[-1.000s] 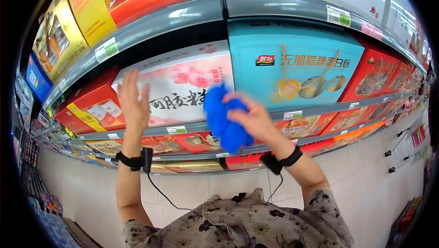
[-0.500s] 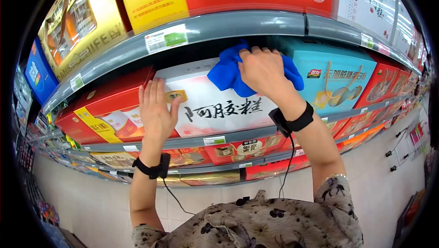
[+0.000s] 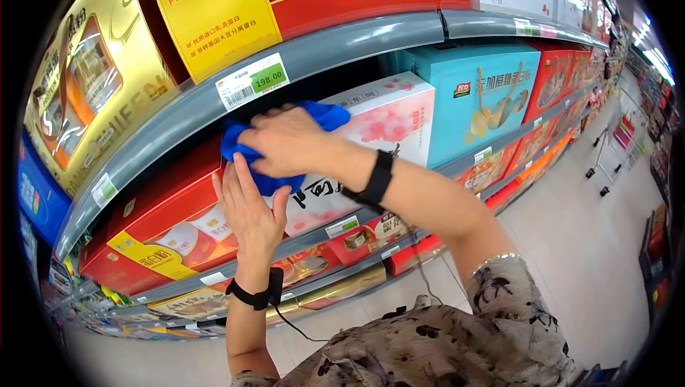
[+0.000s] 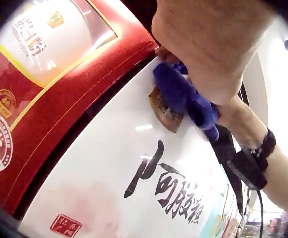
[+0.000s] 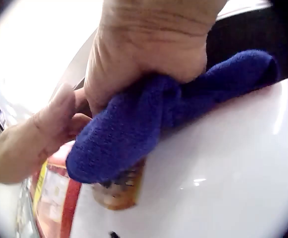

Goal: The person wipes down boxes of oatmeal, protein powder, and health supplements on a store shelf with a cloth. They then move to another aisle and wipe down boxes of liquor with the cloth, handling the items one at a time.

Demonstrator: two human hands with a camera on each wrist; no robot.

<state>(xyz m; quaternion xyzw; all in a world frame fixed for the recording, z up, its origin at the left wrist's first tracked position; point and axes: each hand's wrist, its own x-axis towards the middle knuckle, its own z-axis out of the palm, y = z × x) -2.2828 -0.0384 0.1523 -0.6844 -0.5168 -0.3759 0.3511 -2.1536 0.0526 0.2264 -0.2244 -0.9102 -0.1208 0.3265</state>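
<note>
A bunched blue cloth (image 3: 328,114) lies over the top front edge of a white gift box (image 3: 389,126) with pink blossoms and black lettering. My right hand (image 3: 289,143) grips the cloth against the box's left end, its palm covering much of it. In the right wrist view, folds of the cloth (image 5: 119,134) stick out below and beside that hand. My left hand (image 3: 250,216) has straight fingers and rests at the seam between the white box and a red box (image 3: 175,198), its fingertips close beside the cloth.
A turquoise box (image 3: 467,102) stands right of the white one. The upper shelf edge (image 3: 342,41), with a price tag (image 3: 251,82), overhangs the boxes closely. More boxed goods fill the shelf below. A wheeled cart (image 3: 610,148) stands on the floor at right.
My right hand has carried the cloth from in front of the white box onto its top, then left along it towards my left hand. The head view has turned and shifted.
</note>
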